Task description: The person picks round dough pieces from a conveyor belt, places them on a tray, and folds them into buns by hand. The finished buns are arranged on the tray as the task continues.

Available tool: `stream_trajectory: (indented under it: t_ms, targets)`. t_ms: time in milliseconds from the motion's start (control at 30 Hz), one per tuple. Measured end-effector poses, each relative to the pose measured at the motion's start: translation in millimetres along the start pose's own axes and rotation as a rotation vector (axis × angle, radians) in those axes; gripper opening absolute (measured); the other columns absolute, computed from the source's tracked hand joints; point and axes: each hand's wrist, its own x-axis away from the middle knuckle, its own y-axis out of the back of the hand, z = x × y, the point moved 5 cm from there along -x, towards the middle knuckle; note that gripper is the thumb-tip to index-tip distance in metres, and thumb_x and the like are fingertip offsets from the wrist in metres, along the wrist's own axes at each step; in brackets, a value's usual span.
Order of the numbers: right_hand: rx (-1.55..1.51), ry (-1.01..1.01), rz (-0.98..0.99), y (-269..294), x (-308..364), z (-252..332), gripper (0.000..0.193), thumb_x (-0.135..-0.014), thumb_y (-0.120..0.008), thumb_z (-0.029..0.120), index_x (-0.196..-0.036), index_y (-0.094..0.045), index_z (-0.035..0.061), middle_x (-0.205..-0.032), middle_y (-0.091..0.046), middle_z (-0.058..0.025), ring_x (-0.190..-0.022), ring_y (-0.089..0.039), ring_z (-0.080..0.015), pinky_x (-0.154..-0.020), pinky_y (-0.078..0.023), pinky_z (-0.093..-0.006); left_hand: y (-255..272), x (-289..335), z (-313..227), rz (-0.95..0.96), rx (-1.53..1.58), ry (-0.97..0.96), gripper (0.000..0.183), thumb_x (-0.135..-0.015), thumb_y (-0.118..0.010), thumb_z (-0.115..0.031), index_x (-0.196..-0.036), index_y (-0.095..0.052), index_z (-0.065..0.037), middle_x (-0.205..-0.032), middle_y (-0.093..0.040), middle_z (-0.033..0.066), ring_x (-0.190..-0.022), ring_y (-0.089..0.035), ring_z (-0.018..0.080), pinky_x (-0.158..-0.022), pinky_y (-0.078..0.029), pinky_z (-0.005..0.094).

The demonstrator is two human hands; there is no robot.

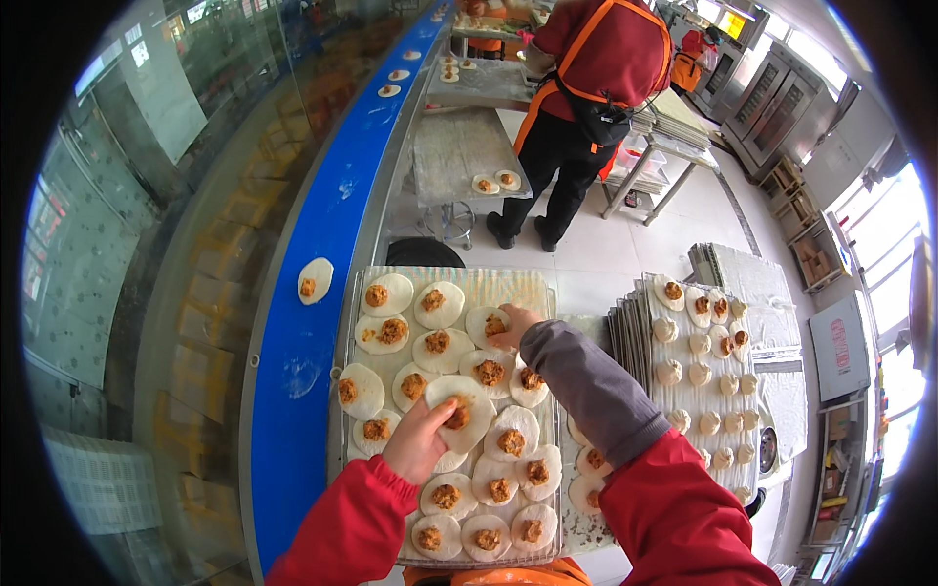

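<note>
My left hand [417,441] is closed on the edge of a round dough wrapper [473,398], thumb on top beside its brown-orange filling. This wrapper is raised over others on the tray. At the far right part of the tray, my right hand [516,326] has its fingers bent over the right side of another dough wrapper [479,317], touching it near the filling. Below and around both hands the tray [344,293] carries several flat wrappers, each with a lump of filling [511,442]. Some wrappers overlap.
A blue conveyor belt [293,391] runs along the left, carrying spaced filled wrappers [315,281]. On the right, a stack of trays [630,332] bears several pleated buns [700,374]. Ahead stands a co-worker [606,59] by another tray [459,146]. A black round object [423,253] sits beyond my tray.
</note>
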Motion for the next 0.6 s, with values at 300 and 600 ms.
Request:
stream_trajectory:
  t_ms: [300,600]
  targets:
    - [-0.455,0.221,0.109,37.2,15.0,4.1,0.055,-0.094,-0.064,0.032,-0.141,-0.048,0.0085,-0.128,-0.06,-0.0117,-0.113,-0.061,-0.0231,-0.088,-0.053,-0.0365,-11.4,-122.3,-13.3,-0.102,-0.085,-0.16,0.032,-0.101,-0.05,-0.02,-0.129,-0.049,-0.006,-0.124,-0.057,0.0063,-0.114,-0.057,0.0196,-0.096,-0.048,0.0356]
    - [-0.913,-0.033,0.131,42.8,5.6,-55.2,0.064,-0.086,-0.075,0.028,-0.141,-0.044,0.0161,-0.111,-0.064,-0.0004,-0.093,-0.061,-0.01,-0.07,-0.047,-0.0259,-35.3,-224.4,4.1,-0.024,-0.69,-0.147,0.056,-0.1,-0.051,-0.029,-0.149,-0.031,-0.012,-0.114,-0.06,0.0073,-0.096,-0.06,0.0143,-0.082,-0.05,0.0297]
